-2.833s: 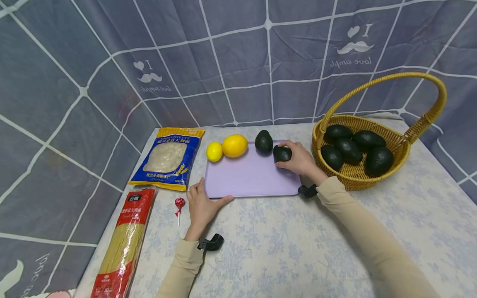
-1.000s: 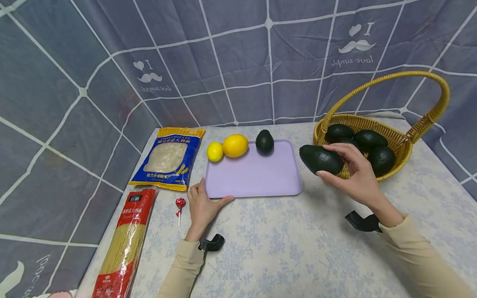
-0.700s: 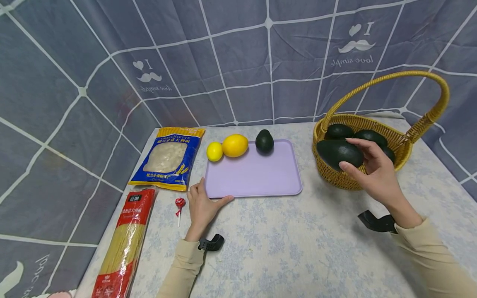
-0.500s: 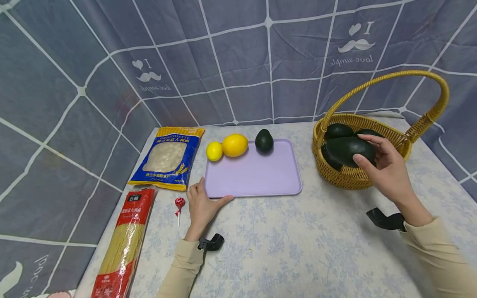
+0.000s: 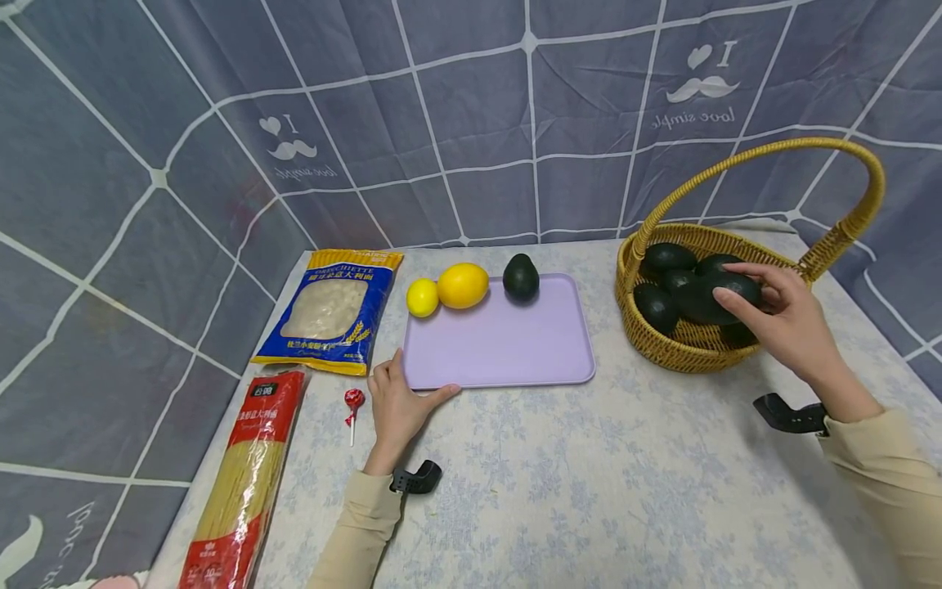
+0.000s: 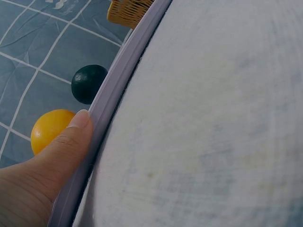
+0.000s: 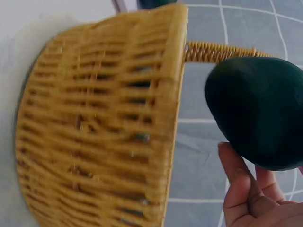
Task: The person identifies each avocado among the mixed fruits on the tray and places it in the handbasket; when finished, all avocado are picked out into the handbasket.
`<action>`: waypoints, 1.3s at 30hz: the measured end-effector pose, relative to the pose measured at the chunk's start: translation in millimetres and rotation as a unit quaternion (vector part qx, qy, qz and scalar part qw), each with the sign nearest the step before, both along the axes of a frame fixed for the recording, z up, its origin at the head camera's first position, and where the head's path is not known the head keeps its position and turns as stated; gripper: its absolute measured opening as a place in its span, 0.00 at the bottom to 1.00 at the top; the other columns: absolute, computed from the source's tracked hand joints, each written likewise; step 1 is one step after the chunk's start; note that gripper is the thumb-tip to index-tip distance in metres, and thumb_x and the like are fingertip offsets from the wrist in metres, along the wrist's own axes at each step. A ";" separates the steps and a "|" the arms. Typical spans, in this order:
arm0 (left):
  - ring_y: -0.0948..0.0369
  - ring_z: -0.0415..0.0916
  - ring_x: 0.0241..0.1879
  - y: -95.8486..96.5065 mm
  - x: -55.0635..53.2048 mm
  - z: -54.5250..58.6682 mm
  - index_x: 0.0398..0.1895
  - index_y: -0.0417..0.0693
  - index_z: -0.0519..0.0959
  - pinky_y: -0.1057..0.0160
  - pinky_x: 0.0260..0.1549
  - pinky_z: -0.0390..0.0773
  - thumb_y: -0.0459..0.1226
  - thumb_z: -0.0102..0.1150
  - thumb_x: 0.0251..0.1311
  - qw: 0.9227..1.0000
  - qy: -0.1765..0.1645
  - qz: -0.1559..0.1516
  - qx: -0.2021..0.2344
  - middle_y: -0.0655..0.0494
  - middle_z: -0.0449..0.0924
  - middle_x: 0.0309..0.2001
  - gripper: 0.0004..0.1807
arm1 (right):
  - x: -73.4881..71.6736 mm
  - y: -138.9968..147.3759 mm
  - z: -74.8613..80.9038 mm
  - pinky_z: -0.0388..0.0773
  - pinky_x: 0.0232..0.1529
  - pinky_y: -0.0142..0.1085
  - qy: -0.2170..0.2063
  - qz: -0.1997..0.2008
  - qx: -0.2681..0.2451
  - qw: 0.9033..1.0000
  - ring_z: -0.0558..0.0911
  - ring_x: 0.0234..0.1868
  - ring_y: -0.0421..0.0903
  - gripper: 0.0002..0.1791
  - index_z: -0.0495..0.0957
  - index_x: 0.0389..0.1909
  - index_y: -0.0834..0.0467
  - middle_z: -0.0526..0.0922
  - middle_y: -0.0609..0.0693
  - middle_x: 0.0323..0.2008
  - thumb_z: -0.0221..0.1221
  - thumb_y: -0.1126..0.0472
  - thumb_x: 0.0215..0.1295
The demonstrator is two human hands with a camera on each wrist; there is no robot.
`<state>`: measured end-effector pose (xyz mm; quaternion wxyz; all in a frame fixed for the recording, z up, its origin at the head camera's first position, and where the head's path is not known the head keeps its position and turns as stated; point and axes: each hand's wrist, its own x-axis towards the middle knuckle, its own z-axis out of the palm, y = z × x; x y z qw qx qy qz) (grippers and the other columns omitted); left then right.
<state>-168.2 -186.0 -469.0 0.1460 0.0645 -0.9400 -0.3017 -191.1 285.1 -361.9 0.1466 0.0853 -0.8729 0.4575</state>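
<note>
My right hand [image 5: 795,319] pinches a dark green avocado [image 5: 710,297] between thumb and fingers, over the wicker basket [image 5: 666,352]. Several more avocados [image 5: 655,307] lie inside that basket. In the right wrist view the held avocado [image 7: 258,113] shows above the level of the basket rim [image 7: 173,94]. My left hand [image 5: 401,409] rests at the near left corner of a lilac tray [image 5: 500,352], its thumb [image 6: 71,142] along the near edge. At the tray's far side sit a small yellow lemon [image 5: 423,298], a larger orange-yellow lemon [image 5: 463,285] and one avocado [image 5: 521,278].
Left of the tray lie a blue and yellow pasta bag [image 5: 327,311], a red pack of spaghetti [image 5: 246,478] and a red lollipop [image 5: 354,401]. The basket's tall handle [image 5: 765,149] arches above it. A grey checked cloth [image 5: 471,123] hangs behind the table.
The right hand took an avocado from the tray's right side, lifted it and carried it right, over the basket. It is now lower there. The left hand has stayed at the tray's corner.
</note>
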 end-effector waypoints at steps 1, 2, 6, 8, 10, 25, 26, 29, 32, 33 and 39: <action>0.44 0.56 0.52 0.0 -0.1 0.0 0.68 0.31 0.59 0.48 0.48 0.62 0.58 0.77 0.30 1.000 -0.001 0.001 0.000 0.34 0.61 0.52 0.64 | -1.7 1.8 0.6 0.68 0.30 0.20 -0.002 0.003 0.009 1.000 0.75 0.32 0.30 0.23 0.72 0.60 0.61 0.64 0.44 0.46 0.60 0.62 0.64; 0.44 0.56 0.53 -0.1 -0.1 0.1 0.68 0.31 0.59 0.48 0.48 0.62 0.58 0.77 0.30 1.000 -0.002 0.001 0.001 0.34 0.61 0.52 0.64 | -3.8 3.5 1.1 0.66 0.27 0.21 -0.001 0.006 0.018 1.000 0.73 0.27 0.31 0.23 0.73 0.60 0.61 0.66 0.46 0.41 0.60 0.61 0.64; 0.44 0.56 0.53 -0.3 0.0 -0.1 0.68 0.31 0.59 0.49 0.48 0.62 0.58 0.78 0.29 1.000 -0.002 0.001 0.001 0.34 0.61 0.52 0.64 | -12.1 10.1 2.9 0.58 0.20 0.33 -0.008 0.014 0.062 0.998 0.62 0.15 0.41 0.20 0.76 0.55 0.60 0.64 0.47 0.22 0.61 0.58 0.64; 0.44 0.56 0.52 -0.6 -0.1 -0.3 0.68 0.31 0.59 0.49 0.48 0.62 0.58 0.78 0.29 1.000 -0.003 0.002 0.001 0.34 0.61 0.52 0.64 | -16.1 12.9 3.2 0.58 0.20 0.35 -0.025 0.016 0.086 0.996 0.63 0.16 0.42 0.20 0.77 0.55 0.59 0.66 0.47 0.21 0.61 0.56 0.64; 0.44 0.56 0.52 -1.0 -0.3 -0.5 0.68 0.32 0.59 0.49 0.47 0.62 0.58 0.78 0.29 1.000 -0.003 0.002 -0.001 0.34 0.61 0.51 0.64 | -19.6 15.1 3.6 0.60 0.21 0.36 -0.051 0.019 0.109 0.993 0.66 0.19 0.44 0.21 0.77 0.55 0.58 0.72 0.49 0.27 0.61 0.54 0.64; 0.44 0.57 0.52 -0.6 0.0 -1.3 0.68 0.31 0.59 0.49 0.47 0.62 0.58 0.78 0.30 1.000 0.000 0.001 -0.004 0.34 0.62 0.52 0.64 | -38.8 16.8 0.6 0.70 0.30 0.46 -0.142 0.056 0.237 0.960 0.75 0.30 0.53 0.33 0.74 0.54 0.68 0.77 0.63 0.40 0.62 0.44 0.60; 0.44 0.57 0.52 -0.5 0.0 -1.3 0.68 0.31 0.59 0.49 0.47 0.62 0.58 0.78 0.30 1.000 0.000 0.001 -0.004 0.34 0.62 0.51 0.64 | -39.9 16.6 0.0 0.71 0.32 0.48 -0.141 0.059 0.241 0.958 0.75 0.32 0.54 0.33 0.74 0.53 0.68 0.77 0.65 0.42 0.62 0.44 0.60; 0.44 0.57 0.52 0.1 -0.2 -0.8 0.68 0.31 0.59 0.49 0.47 0.62 0.58 0.78 0.30 1.000 0.000 0.001 -0.002 0.34 0.62 0.51 0.64 | -42.4 16.1 -1.5 0.70 0.37 0.54 -0.139 0.068 0.251 0.955 0.76 0.38 0.59 0.32 0.75 0.52 0.68 0.76 0.68 0.45 0.63 0.44 0.60; 0.44 0.57 0.52 1.0 0.2 -0.2 0.68 0.32 0.59 0.49 0.47 0.62 0.58 0.78 0.30 1.000 -0.004 0.001 0.003 0.35 0.62 0.52 0.64 | -44.1 16.1 -3.0 0.70 0.38 0.55 -0.142 0.073 0.258 0.953 0.76 0.40 0.61 0.32 0.75 0.51 0.68 0.76 0.69 0.45 0.63 0.44 0.59; 0.44 0.57 0.52 1.2 0.4 0.0 0.68 0.32 0.59 0.49 0.48 0.62 0.58 0.78 0.30 1.000 -0.005 0.000 0.004 0.35 0.62 0.52 0.64 | -44.5 16.1 -3.3 0.70 0.38 0.56 -0.144 0.073 0.259 0.952 0.75 0.40 0.61 0.32 0.75 0.51 0.68 0.75 0.69 0.45 0.63 0.44 0.59; 0.44 0.57 0.52 0.7 0.2 0.5 0.68 0.32 0.59 0.49 0.47 0.62 0.58 0.78 0.31 1.000 -0.006 0.003 0.002 0.35 0.61 0.52 0.63 | -48.6 15.0 -3.3 0.69 0.39 0.57 -0.148 0.066 0.268 0.950 0.75 0.42 0.64 0.33 0.74 0.51 0.69 0.75 0.71 0.46 0.62 0.43 0.59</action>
